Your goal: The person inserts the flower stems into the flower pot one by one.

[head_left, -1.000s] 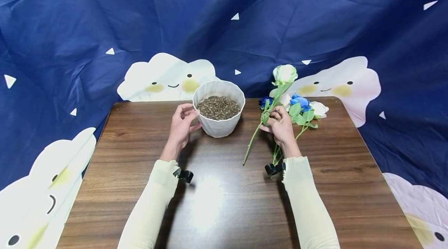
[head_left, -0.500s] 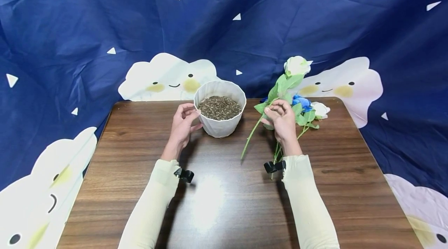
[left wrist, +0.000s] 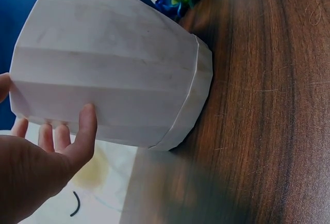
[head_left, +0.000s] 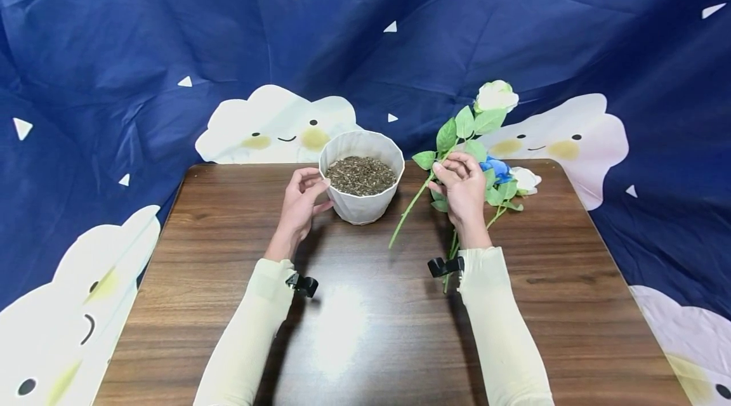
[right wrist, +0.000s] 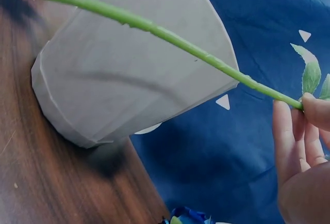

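Note:
A white faceted flowerpot [head_left: 361, 206] filled with dark soil [head_left: 361, 176] stands upright near the table's back edge. My left hand [head_left: 299, 200] holds its left side; thumb and forefinger are at the rim, and another finger lies lower on the outer wall [left wrist: 103, 43]. Right of the pot, my right hand [head_left: 464, 187] pinches an artificial white rose [head_left: 495, 97] by its green stem [right wrist: 170, 35], between thumb and fingers. The bloom is up to the right, with the stem slanting down left. In the right wrist view the stem crosses in front of the pot.
More artificial flowers, including a blue rose [head_left: 495, 170] and a white one [head_left: 525, 180], lie on the table [head_left: 365, 304] beyond my right hand, partly hidden by it. A dark blue cloth [head_left: 365, 44] with printed clouds hangs behind the table.
My right hand has lifted the white rose; its bloom has moved up and right, and its stem end has risen off to the left. The left hand keeps its place at the pot.

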{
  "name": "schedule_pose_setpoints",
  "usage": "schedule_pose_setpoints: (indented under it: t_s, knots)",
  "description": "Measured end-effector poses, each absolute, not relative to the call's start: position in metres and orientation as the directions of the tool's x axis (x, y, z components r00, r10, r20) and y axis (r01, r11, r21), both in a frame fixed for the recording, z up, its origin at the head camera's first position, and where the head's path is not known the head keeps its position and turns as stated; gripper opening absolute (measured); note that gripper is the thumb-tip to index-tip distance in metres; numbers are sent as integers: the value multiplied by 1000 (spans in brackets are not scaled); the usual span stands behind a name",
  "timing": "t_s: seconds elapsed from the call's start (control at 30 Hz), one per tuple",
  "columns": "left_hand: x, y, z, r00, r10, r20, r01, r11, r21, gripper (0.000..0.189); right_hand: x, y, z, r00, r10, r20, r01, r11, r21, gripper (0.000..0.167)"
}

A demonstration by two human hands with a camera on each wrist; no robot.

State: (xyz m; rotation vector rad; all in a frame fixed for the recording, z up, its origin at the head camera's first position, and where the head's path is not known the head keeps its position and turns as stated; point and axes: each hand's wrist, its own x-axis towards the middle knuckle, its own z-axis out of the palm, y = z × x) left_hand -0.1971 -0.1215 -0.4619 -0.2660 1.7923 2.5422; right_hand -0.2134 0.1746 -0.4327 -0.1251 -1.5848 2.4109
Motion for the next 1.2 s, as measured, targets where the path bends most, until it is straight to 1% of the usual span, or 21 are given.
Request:
schedule_pose_setpoints:
  t_s: [0.33, 0.8, 1.2]
  knots:
    - [-197, -121, -462, -986, -88, -143, -105, -341, 934, 31, -219, 167, -417, -949, 303, 90, -213, -401, -891, 32]
    - [-196, -122, -459, -985, -85, -147, -110, -339, 934, 37, -225, 153, -404, -917, 359, 174, -318, -395, -862, 29]
    - [-196, -121, -459, -985, -86, -151, -115, -331, 937, 31, -230, 142, -391, -904, 370, 215, -360, -386, -849, 30]
